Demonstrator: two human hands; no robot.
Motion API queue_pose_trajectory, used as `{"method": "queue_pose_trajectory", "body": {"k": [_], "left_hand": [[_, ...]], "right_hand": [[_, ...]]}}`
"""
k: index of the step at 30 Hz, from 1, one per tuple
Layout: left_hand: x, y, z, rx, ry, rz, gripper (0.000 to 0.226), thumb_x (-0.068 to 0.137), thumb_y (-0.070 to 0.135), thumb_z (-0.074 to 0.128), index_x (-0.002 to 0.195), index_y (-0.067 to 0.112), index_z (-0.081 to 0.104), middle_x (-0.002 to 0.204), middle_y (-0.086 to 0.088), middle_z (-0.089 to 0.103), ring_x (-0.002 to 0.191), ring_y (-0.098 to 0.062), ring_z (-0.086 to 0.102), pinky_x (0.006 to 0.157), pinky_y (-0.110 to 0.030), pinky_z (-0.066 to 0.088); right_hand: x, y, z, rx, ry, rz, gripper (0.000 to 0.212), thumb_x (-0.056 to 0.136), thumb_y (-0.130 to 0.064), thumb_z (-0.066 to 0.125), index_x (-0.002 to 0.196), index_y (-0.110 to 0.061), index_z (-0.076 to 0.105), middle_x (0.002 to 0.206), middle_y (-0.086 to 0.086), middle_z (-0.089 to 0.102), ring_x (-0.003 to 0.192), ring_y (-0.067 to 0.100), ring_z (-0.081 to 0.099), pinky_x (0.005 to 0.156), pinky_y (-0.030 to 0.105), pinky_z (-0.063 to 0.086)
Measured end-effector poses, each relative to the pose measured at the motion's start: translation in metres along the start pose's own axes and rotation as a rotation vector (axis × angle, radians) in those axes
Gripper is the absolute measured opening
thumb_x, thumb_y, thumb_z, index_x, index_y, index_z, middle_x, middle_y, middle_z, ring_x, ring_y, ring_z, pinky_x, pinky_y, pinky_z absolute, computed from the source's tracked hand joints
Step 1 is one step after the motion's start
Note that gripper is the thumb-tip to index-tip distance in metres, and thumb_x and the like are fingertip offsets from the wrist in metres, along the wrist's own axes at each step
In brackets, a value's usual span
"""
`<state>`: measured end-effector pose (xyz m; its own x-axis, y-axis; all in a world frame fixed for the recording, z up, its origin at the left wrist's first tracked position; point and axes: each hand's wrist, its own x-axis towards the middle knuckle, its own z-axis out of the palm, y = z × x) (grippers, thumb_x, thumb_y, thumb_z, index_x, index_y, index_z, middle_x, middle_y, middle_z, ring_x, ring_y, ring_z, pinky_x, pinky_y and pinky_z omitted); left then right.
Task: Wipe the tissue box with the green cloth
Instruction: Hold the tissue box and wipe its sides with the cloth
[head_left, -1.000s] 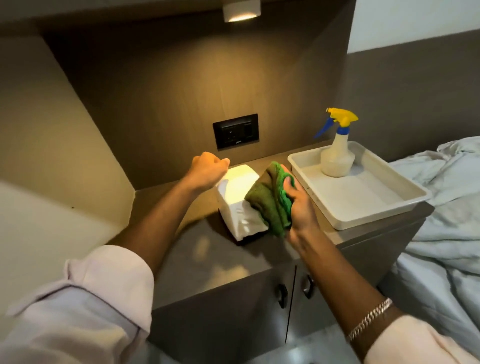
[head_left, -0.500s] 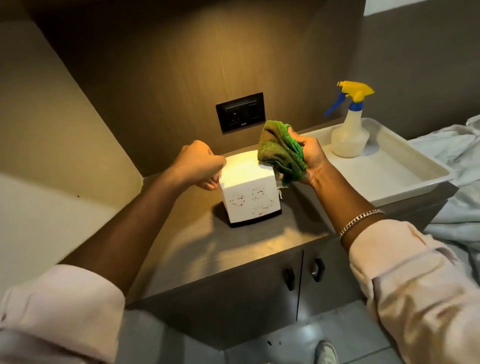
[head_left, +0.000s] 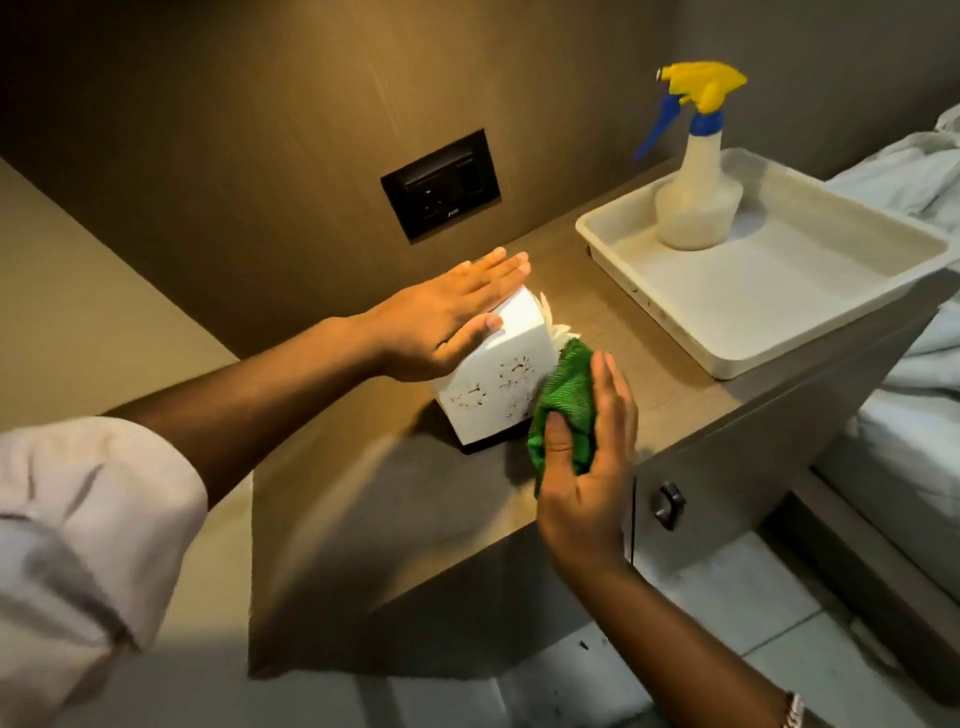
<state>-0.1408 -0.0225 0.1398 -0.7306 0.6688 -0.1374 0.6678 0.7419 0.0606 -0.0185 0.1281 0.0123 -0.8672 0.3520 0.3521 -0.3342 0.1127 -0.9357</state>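
Note:
The white tissue box (head_left: 493, 382), with a faint dark print on its front, stands tilted on the brown cabinet top (head_left: 363, 499). A tissue sticks out at its right side. My left hand (head_left: 441, 319) lies flat and open against the box's left face, fingers straight. My right hand (head_left: 587, 457) presses the bunched green cloth (head_left: 566, 400) against the box's right front corner, thumb over the cloth. The box's right face is hidden behind the cloth.
A white tray (head_left: 810, 322) sits at the right of the cabinet top with a spray bottle (head_left: 698, 202), yellow and blue head, standing in it. A black wall socket (head_left: 441, 184) is behind the box. Bedding (head_left: 914, 176) lies far right. Cabinet door knob (head_left: 670, 504) below.
My left hand went from a fist beside the box to a flat palm on its left face. The cloth moved from the box's top down to its right front corner. The box now tilts.

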Motion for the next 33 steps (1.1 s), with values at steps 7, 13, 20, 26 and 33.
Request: {"method": "queue_pose_trajectory", "body": {"k": [7, 13, 20, 26, 33], "left_hand": [[0.006, -0.01, 0.013, -0.045, 0.071, 0.057, 0.064, 0.096, 0.045, 0.013, 0.152, 0.017, 0.0, 0.164, -0.006, -0.004, 0.149, -0.02, -0.013, 0.121, -0.047, -0.005], [0.008, -0.013, 0.016, -0.073, 0.077, 0.061, 0.067, 0.094, 0.048, 0.012, 0.152, 0.017, 0.0, 0.163, -0.006, -0.004, 0.149, -0.019, -0.012, 0.121, -0.046, -0.001], [0.009, -0.018, 0.015, -0.079, 0.085, 0.09, 0.063, 0.096, 0.041, 0.016, 0.152, 0.015, 0.005, 0.164, -0.006, 0.001, 0.15, -0.015, -0.003, 0.122, -0.036, 0.005], [0.011, -0.018, 0.018, -0.096, 0.093, 0.065, 0.063, 0.096, 0.044, 0.015, 0.152, 0.019, 0.003, 0.164, -0.003, 0.0, 0.149, -0.012, -0.005, 0.118, -0.028, 0.002], [0.007, -0.018, 0.013, -0.093, 0.105, 0.05, 0.061, 0.097, 0.037, 0.017, 0.152, 0.016, 0.003, 0.164, -0.005, 0.0, 0.149, -0.014, -0.004, 0.118, -0.027, 0.002]], "right_hand": [[-0.008, -0.009, 0.068, -0.126, 0.06, 0.074, 0.075, 0.092, -0.011, 0.058, 0.152, -0.028, 0.017, 0.165, 0.01, 0.006, 0.153, 0.027, -0.001, 0.123, 0.05, 0.012], [-0.039, -0.032, 0.093, 0.066, 0.137, 0.313, 0.081, 0.093, -0.011, 0.059, 0.148, -0.037, 0.005, 0.166, 0.004, -0.001, 0.153, 0.024, -0.002, 0.117, 0.058, 0.025], [-0.015, -0.042, 0.093, 0.062, 0.252, 0.232, 0.083, 0.088, -0.007, 0.061, 0.148, -0.044, 0.018, 0.166, -0.002, 0.005, 0.153, 0.023, 0.005, 0.113, 0.057, 0.035], [-0.038, -0.033, 0.095, 0.035, 0.227, 0.411, 0.082, 0.088, -0.008, 0.065, 0.149, -0.041, 0.021, 0.164, 0.0, 0.01, 0.15, 0.022, 0.013, 0.112, 0.052, 0.039], [-0.036, -0.047, 0.098, 0.092, 0.205, 0.394, 0.08, 0.079, -0.009, 0.072, 0.142, -0.043, 0.035, 0.156, -0.003, 0.025, 0.142, 0.021, 0.028, 0.106, 0.052, 0.045]]}}
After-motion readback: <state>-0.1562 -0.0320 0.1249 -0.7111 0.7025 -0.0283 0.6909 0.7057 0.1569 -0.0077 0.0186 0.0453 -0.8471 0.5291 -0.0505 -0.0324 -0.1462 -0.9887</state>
